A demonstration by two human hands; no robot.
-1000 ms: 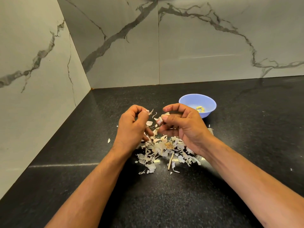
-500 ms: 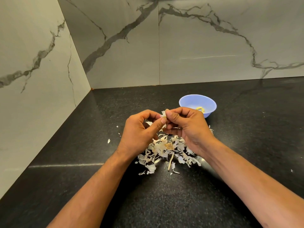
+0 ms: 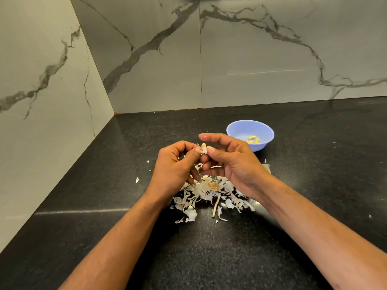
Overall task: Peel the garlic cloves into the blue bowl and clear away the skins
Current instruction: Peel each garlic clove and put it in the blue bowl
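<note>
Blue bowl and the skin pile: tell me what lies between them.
In the head view, the right hand lies between the blue bowl and the skin pile.

Bare forearms, no sleeves; left grip (image 3: 174, 164), right grip (image 3: 232, 162) ungloved, ringless.
</note>
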